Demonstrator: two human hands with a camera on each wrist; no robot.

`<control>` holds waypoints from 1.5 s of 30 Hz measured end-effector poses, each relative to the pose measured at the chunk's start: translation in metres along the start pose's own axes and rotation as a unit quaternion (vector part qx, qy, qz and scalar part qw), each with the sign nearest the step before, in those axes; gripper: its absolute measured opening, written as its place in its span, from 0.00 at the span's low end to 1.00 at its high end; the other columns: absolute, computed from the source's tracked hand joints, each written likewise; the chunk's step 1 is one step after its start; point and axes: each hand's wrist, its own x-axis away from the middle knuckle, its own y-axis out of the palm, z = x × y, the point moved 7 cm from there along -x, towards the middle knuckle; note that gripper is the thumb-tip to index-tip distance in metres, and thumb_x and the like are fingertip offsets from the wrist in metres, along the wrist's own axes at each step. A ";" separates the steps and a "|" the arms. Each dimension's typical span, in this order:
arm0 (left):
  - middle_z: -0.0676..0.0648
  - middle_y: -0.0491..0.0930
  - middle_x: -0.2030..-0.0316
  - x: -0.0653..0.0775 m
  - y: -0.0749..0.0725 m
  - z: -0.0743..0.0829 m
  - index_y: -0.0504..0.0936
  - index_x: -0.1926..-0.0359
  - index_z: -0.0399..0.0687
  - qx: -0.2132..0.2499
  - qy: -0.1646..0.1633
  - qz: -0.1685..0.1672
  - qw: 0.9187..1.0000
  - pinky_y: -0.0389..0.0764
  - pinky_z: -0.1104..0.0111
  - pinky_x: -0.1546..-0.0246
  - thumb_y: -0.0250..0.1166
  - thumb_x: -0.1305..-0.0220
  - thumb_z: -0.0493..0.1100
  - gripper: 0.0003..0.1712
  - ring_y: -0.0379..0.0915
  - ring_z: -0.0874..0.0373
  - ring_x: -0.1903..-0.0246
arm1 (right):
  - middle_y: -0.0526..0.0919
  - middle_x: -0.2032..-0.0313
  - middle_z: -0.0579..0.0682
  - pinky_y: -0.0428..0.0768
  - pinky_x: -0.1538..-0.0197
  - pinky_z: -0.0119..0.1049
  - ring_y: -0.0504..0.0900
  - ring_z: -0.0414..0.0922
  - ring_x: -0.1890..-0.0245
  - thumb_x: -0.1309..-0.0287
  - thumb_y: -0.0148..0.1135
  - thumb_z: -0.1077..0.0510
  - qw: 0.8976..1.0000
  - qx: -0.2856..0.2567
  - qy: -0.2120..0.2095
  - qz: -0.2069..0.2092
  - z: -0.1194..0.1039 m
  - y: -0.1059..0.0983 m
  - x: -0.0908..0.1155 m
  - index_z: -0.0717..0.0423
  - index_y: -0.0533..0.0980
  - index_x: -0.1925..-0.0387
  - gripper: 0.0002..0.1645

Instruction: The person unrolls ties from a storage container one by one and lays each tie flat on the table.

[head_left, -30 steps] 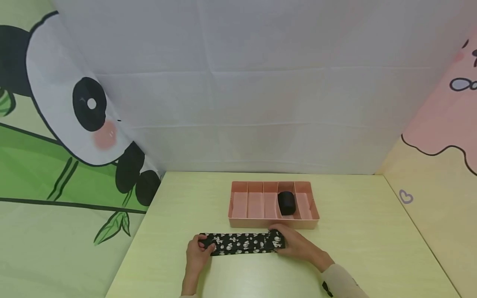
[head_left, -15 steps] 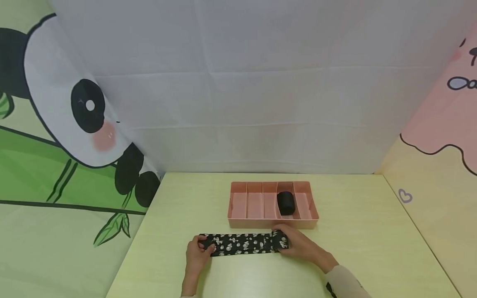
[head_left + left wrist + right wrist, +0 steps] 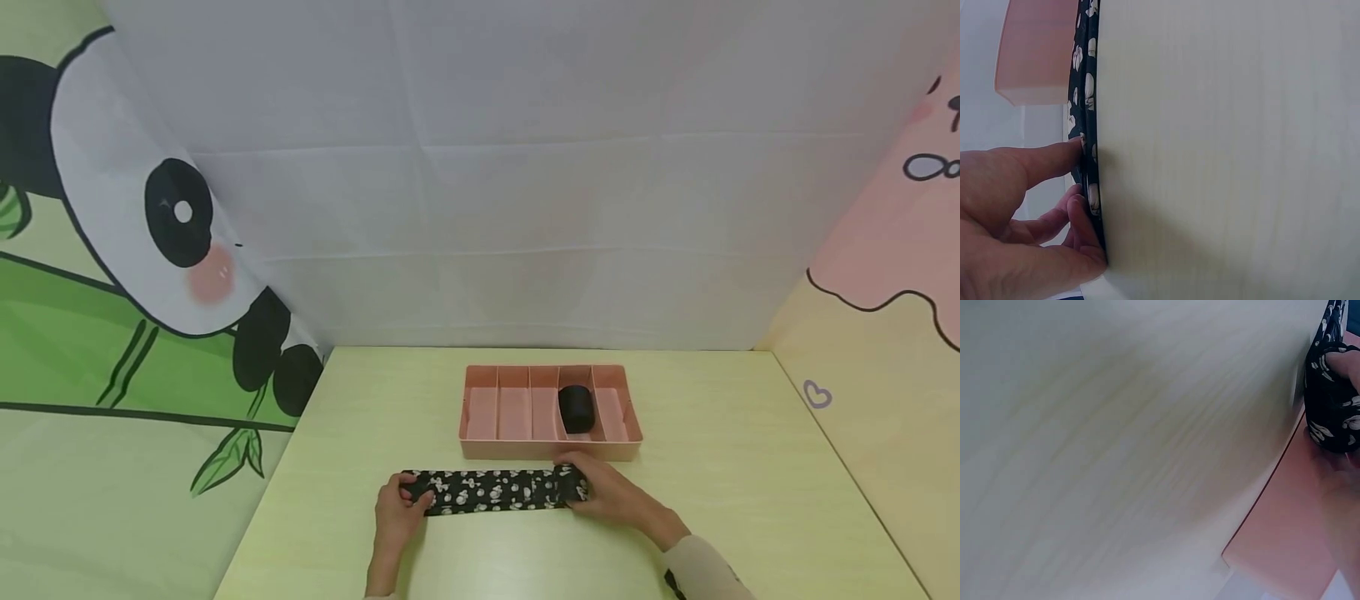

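Note:
A long, flat strip of folded black cloth (image 3: pixel 491 492) with a white floral print lies across the table in front of the tray. My left hand (image 3: pixel 397 510) pinches its left end; in the left wrist view, the thumb and fingertips are at the strip's edge. At the other end, my right hand (image 3: pixel 617 498) grips a thicker, turned-over part of the cloth. The right wrist view shows the thumb pressed on this bulky end (image 3: pixel 1332 406), with fingers beneath it, partly cut off by the frame edge.
Just behind the cloth stands a pink divided tray (image 3: pixel 551 451). A black rolled bundle (image 3: pixel 577 409) sits in one compartment, second from the right. The pale yellow table (image 3: pixel 360 400) ends at a white backdrop (image 3: pixel 525 292), with printed panels on both sides.
My right hand has slid a little to the right with the thick end of the cloth, and the strip now spans longer. My left hand stays in place.

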 end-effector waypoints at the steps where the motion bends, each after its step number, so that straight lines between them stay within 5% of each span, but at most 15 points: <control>1: 0.41 0.69 0.66 0.000 0.000 0.000 0.76 0.51 0.29 0.001 0.001 0.000 1.000 0.71 0.66 0.66 0.75 0.43 0.33 0.22 0.67 0.54 0.68 | 0.77 0.38 0.49 0.75 0.36 0.46 0.76 0.48 0.38 0.50 0.78 0.64 1.000 0.002 -0.001 0.001 0.000 0.000 0.000 0.57 0.71 0.36 0.40; 27: 0.42 0.69 0.67 0.000 0.000 0.002 0.76 0.51 0.28 0.000 0.011 0.001 1.000 0.71 0.66 0.67 0.76 0.44 0.32 0.23 0.67 0.55 0.69 | 0.77 0.37 0.54 0.75 0.36 0.51 0.76 0.52 0.38 0.51 0.77 0.65 1.000 -0.002 0.010 -0.002 0.010 -0.015 0.015 0.59 0.72 0.36 0.39; 45: 0.42 0.69 0.67 -0.002 0.001 0.000 0.77 0.51 0.28 0.006 0.013 0.001 1.000 0.70 0.67 0.67 0.76 0.44 0.32 0.23 0.66 0.56 0.69 | 0.79 0.41 0.50 0.77 0.38 0.44 0.77 0.48 0.42 0.50 0.78 0.65 1.000 0.009 -0.005 0.008 0.018 -0.021 0.024 0.57 0.72 0.38 0.38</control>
